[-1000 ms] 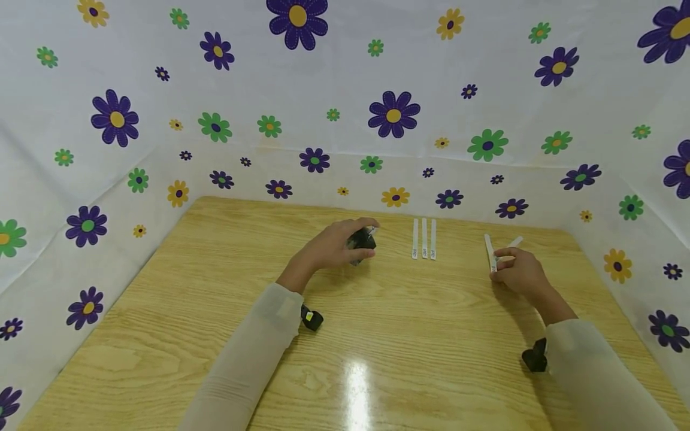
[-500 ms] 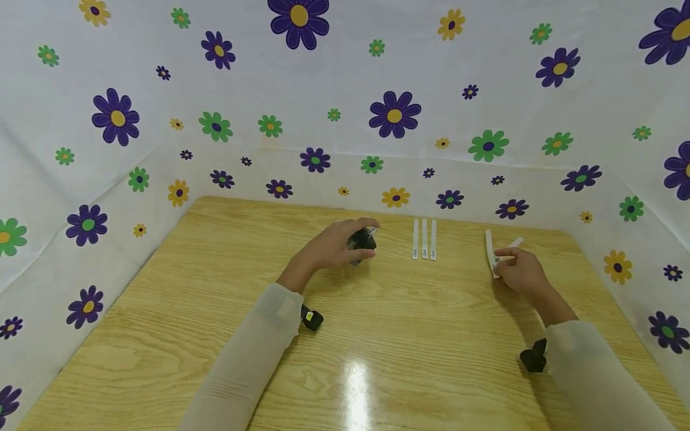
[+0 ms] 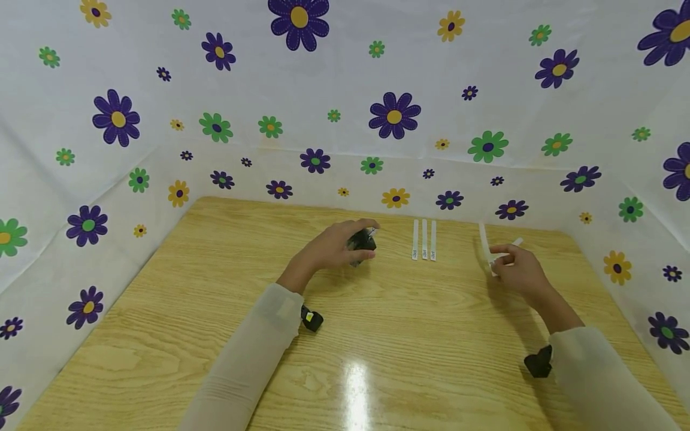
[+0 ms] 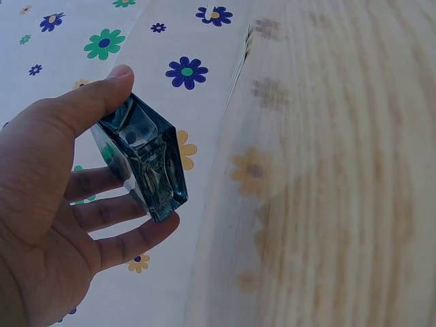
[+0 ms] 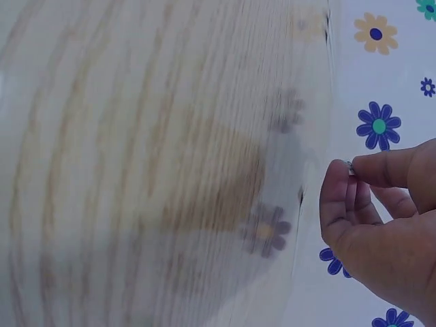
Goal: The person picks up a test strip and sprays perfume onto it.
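Observation:
My left hand (image 3: pixel 331 245) grips a dark, faceted glass perfume bottle (image 3: pixel 360 246) above the back middle of the table. In the left wrist view the bottle (image 4: pixel 146 160) looks blue-black and angular, thumb at its upper end and the other fingers along its far side. Farther right, my right hand (image 3: pixel 520 270) pinches a white paper test strip (image 3: pixel 483 236) by its lower end, its free end pointing up and away. A second white strip (image 3: pixel 518 241) shows behind the right hand, partly hidden by the fingers. In the right wrist view, thumb and fingertips meet on the pinched end.
Three white paper strips (image 3: pixel 424 239) with small printed labels lie side by side between the hands. The wooden table (image 3: pixel 404 335) is backed by a white cloth (image 3: pixel 345 137) printed with flowers. Dark wrist cameras (image 3: pixel 312 319) sit on both wrists.
The pinched strip has risen from near the table, its free end swinging up and slightly left. The right forearm has shifted a little. The left hand and bottle have stayed still.

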`<state>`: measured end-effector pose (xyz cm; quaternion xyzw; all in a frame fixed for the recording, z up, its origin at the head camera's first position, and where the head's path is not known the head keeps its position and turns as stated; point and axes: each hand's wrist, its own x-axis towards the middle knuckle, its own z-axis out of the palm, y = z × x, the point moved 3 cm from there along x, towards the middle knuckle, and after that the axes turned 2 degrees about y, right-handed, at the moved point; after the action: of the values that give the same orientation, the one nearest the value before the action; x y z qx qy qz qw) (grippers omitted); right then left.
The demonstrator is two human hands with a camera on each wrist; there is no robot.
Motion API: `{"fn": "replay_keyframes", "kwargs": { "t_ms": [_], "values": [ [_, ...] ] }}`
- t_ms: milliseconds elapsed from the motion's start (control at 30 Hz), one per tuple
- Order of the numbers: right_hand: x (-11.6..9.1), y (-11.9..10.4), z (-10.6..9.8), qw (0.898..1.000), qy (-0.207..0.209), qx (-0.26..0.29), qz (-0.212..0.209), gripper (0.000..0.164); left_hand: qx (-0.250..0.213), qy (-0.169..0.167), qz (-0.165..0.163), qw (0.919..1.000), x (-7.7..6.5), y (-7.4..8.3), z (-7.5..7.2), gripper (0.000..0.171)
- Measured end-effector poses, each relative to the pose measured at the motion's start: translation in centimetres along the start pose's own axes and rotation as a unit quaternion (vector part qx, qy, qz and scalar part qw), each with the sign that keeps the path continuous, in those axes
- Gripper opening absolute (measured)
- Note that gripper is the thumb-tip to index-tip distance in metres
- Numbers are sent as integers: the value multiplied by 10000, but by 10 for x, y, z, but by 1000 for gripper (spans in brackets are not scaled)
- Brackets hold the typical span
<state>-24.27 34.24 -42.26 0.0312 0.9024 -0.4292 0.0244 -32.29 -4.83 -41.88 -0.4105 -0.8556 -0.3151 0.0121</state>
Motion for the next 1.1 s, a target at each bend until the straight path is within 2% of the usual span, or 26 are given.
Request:
{"fn": "replay_keyframes", "kwargs": {
  "t_ms": [367, 667, 1100],
  "values": [
    [-8, -18, 9, 9992, -22, -133, -376, 45, -47, -18, 36, 10000, -1, 2, 0, 59],
    [-16, -36, 18, 9957, -8, -328, -870, 40, -40, -43, 28, 10000, 0, 1, 1, 59],
    [-19, -60, 37, 9906, -197, -577, -1225, 45, -22, -1, 73, 10000, -1, 0, 2, 58]
  ]
}}
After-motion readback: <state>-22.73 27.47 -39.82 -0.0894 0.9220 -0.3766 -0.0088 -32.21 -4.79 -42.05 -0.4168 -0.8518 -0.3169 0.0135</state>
